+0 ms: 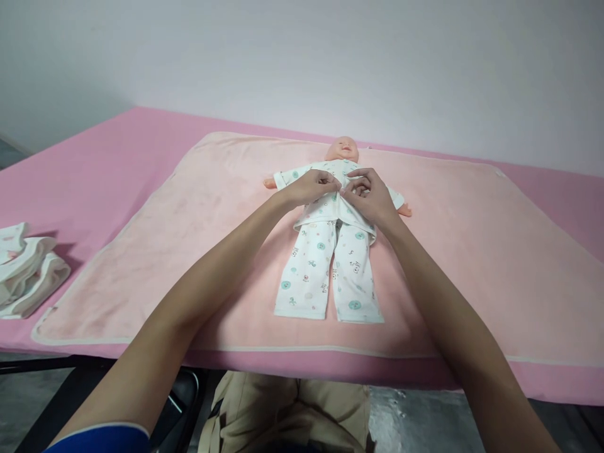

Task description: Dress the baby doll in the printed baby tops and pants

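Note:
A baby doll lies on its back with its head toward the wall and both arms spread. It wears a white printed baby shirt and matching long trousers. My left hand pinches the shirt's front edge at the chest, fingers closed. Close beside it, my right hand has its thumb and fingertips pinched on the other side of the same front opening. Whatever fastener lies between the fingertips is too small to make out. Below the hands, the shirt's hem overlaps the trouser waist.
A pale pink blanket with light edging lies under the doll on a pink-covered table. Folded white baby clothes are stacked at the left edge. Behind the table stands a plain wall. A black chair is below the front edge.

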